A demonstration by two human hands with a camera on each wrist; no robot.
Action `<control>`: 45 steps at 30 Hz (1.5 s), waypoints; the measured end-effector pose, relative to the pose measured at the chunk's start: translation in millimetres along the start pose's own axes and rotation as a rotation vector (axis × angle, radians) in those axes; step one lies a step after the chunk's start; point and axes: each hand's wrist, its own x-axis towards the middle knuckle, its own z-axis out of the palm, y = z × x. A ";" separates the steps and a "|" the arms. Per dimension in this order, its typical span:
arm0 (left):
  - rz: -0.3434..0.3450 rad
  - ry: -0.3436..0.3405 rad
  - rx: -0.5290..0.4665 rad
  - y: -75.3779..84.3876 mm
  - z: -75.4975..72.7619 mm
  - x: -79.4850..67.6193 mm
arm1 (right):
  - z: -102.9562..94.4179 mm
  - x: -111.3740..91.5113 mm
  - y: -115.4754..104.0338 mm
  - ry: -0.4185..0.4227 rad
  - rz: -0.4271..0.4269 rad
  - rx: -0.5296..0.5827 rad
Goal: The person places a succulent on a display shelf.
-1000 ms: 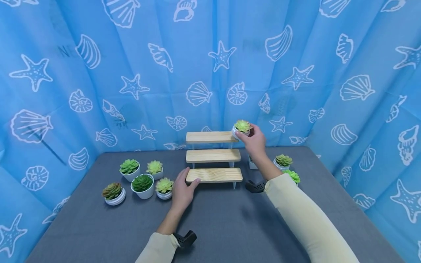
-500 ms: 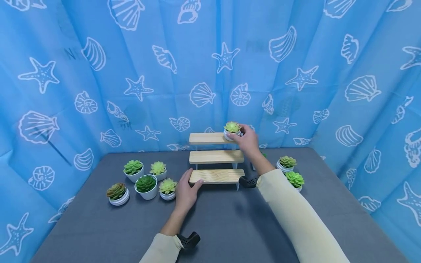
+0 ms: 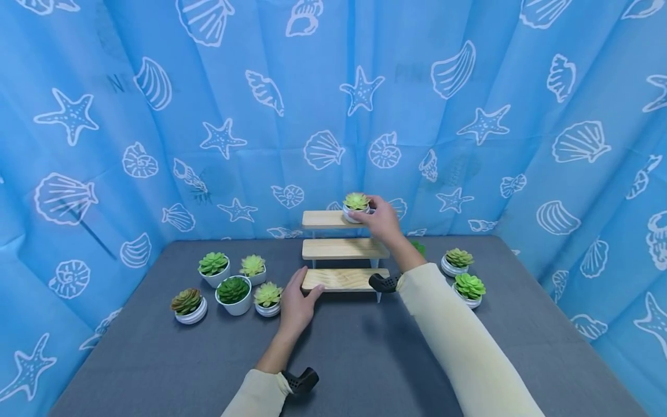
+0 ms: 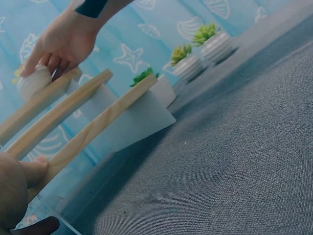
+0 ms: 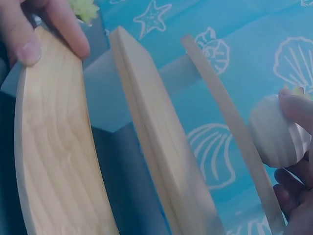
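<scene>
A three-tier wooden display stand [image 3: 341,249] with clear legs is at the back middle of the table. At its lowest board's left end, my left hand [image 3: 296,304] grips the wood, thumb on the near edge and fingers across the far side. My right hand [image 3: 385,223] holds a light-green potted succulent [image 3: 356,202] by its white ribbed pot [image 5: 276,132], thumb on one side and fingers on the other. The pot is at the top board, right of its middle; I cannot tell whether its full weight rests there. The lower two boards bear no pots.
Left of the stand are several potted succulents, including a dark-green one [image 3: 233,291] and a reddish one [image 3: 187,302]. Two more, an olive one [image 3: 458,258] and a bright-green one [image 3: 469,286], stand at right. Another green plant [image 3: 418,248] is partly behind my right forearm. A blue curtain [image 3: 333,116] hangs behind.
My right hand has carried the succulent leftward from the top board's right end to a spot further in. My left hand keeps its hold on the lowest board. The view has shifted slightly.
</scene>
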 end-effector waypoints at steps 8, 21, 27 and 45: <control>0.021 0.006 -0.008 -1.6 -1.6 0.6 | 17.5 2.3 -14.1 -0.042 0.003 0.034; 0.047 0.027 0.014 -2.0 1.0 2.0 | 45.1 7.0 -31.6 -0.065 -0.010 -0.058; 0.027 0.024 0.013 -1.1 0.5 2.5 | 51.2 6.9 -34.8 -0.063 -0.010 -0.052; 0.022 0.033 0.018 -2.7 0.7 1.6 | 43.4 -4.8 -30.2 -0.055 -0.048 0.023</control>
